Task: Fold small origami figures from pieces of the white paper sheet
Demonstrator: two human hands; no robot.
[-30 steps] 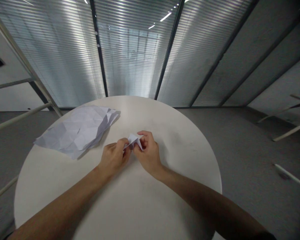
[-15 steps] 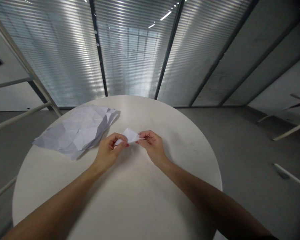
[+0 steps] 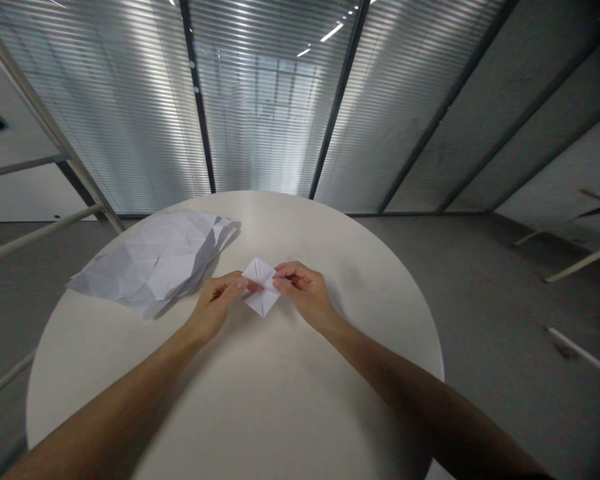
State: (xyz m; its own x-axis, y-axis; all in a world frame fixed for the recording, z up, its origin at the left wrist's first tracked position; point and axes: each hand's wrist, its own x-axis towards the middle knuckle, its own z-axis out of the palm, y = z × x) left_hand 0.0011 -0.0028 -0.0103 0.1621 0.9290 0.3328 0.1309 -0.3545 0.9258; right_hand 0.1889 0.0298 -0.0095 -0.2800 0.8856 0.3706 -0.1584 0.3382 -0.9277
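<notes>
Between my two hands is a small folded white paper (image 3: 263,305), diamond-shaped, with crease lines meeting near its middle. My left hand (image 3: 219,298) pinches its left corner, the fingertips reaching in toward the centre. On the opposite side, my right hand (image 3: 303,288) grips the right corner between thumb and fingers. Left of my hands lies a pile of creased white paper sheets (image 3: 155,257) on the round white table (image 3: 290,400). The fingers hide both side corners of the folded paper.
White metal frame bars (image 3: 40,233) stand left of the table. Past its far edge are glass panels with blinds (image 3: 265,120). Pale furniture legs (image 3: 585,260) rest on the grey floor at the right. A white corner (image 3: 437,471) shows at the bottom edge.
The folded paper has turned and opened from a narrow, tilted shape to a flat diamond facing me. My left hand has shifted slightly down; both hands still hold the paper.
</notes>
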